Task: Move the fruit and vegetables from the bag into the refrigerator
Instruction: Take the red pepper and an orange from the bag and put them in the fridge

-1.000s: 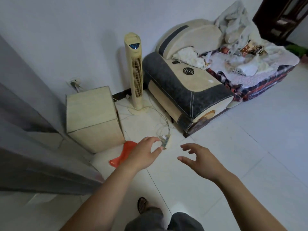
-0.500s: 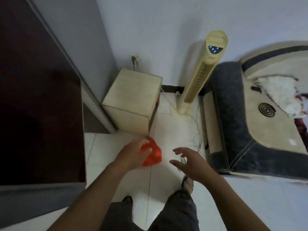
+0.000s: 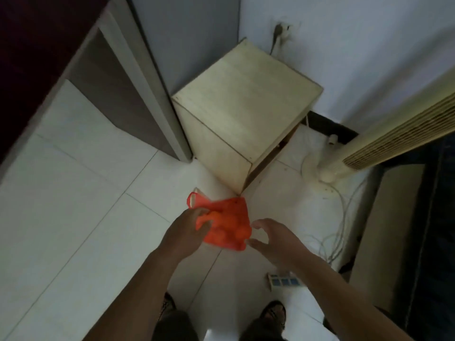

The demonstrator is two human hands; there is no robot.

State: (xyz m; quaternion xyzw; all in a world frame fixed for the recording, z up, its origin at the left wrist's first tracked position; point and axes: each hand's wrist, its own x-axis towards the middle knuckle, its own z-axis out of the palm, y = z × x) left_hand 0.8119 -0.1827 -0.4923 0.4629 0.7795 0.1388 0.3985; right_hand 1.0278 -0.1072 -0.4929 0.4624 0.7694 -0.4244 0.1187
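An orange plastic bag (image 3: 227,223) with lumpy contents lies on the white tiled floor just in front of a pale wooden box. My left hand (image 3: 188,232) has its fingers closed on the bag's left side. At the bag's right edge my right hand (image 3: 272,238) hovers with fingers spread, its fingertips touching or almost touching the plastic. The grey refrigerator (image 3: 150,77) rises at the upper left, its side and door edge in view. What is inside the bag is hidden.
The wooden box (image 3: 242,112) stands against the wall beside the refrigerator. A cream tower fan (image 3: 384,141) and loose white cables (image 3: 337,232) are at the right, with a dark sofa edge (image 3: 433,230) beyond. A power strip (image 3: 284,281) lies by my right foot.
The view has swung left and down toward the bag. My left hand went from reaching to gripping the orange bag, and my right hand has come in to its right edge.
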